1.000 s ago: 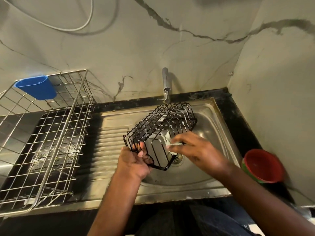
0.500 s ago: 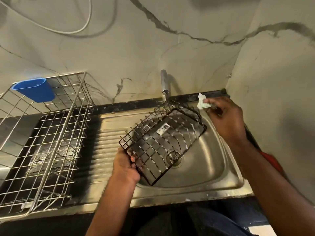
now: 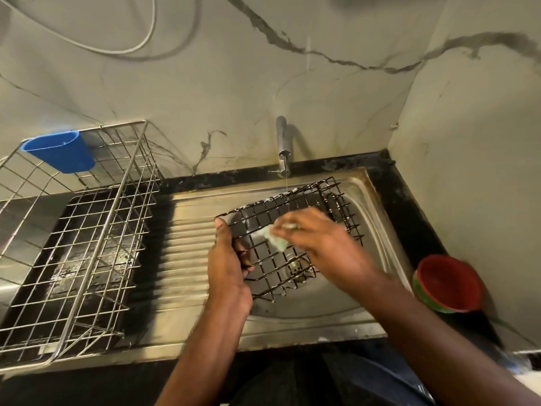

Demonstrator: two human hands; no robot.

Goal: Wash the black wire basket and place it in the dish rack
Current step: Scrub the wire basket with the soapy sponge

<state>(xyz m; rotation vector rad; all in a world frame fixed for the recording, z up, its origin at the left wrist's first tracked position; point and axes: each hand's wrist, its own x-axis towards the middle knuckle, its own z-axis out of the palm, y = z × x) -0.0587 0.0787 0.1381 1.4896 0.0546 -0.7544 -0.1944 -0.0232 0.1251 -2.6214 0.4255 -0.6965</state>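
Observation:
The black wire basket (image 3: pixel 295 209) hangs tilted over the steel sink bowl (image 3: pixel 377 227), with white suds along its wires. My left hand (image 3: pixel 227 259) grips its left edge, thumb on the top rim. My right hand (image 3: pixel 319 241) presses a pale soapy sponge (image 3: pixel 273 238) against the basket's mesh from above. A thin stream of water falls from the tap (image 3: pixel 281 148) onto the basket's far rim. The silver wire dish rack (image 3: pixel 87 238) stands on the left of the counter, apart from both hands.
A blue plastic cup holder (image 3: pixel 61 155) hangs on the rack's far corner. A red bowl with a green rim (image 3: pixel 448 284) sits on the black counter right of the sink. The ribbed draining board (image 3: pixel 187 259) lies between rack and bowl. Walls close the back and right.
My right hand came back from the sink's far right corner with the sponge and now rubs the basket. The basket has shifted and tilted in my left hand.

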